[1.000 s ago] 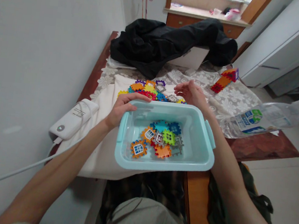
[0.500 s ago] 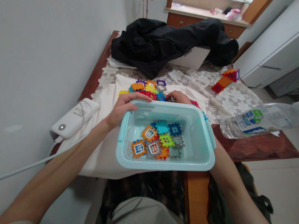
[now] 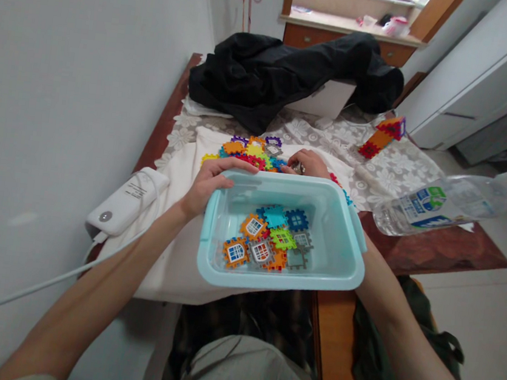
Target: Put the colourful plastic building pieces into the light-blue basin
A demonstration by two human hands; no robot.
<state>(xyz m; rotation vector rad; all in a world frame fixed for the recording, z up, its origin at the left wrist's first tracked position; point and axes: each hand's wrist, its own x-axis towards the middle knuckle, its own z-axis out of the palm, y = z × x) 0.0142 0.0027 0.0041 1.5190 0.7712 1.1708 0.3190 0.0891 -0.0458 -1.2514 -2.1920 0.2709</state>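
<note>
A light-blue plastic tub (image 3: 344, 237) is in front of me, with several toothed plastic tiles (image 3: 275, 217) inside, some with window lattices. My left hand (image 3: 211, 182) grips its far left corner, thumb and fingers over the rim. Past the far rim, my right hand (image 3: 309, 163) is partly hidden by the tub. Its fingers are curled round a small grey-brown toothed piece (image 3: 299, 168), seemingly another tile. Just left of this hand lies a pile of colourful interlocking tiles (image 3: 253, 149) on a white cloth (image 3: 204, 138).
A clear water bottle (image 3: 448, 203) stands at the right, near a small orange-red tile structure (image 3: 383, 136). Black clothing (image 3: 271, 73) covers the back of the table over a white box (image 3: 325, 97). On the left lie a white device (image 3: 126, 200) and its cable (image 3: 45, 285).
My right hand has shifted slightly to the right and up, with the grey-brown piece in its fingers. My left hand and the tub stay where they were.
</note>
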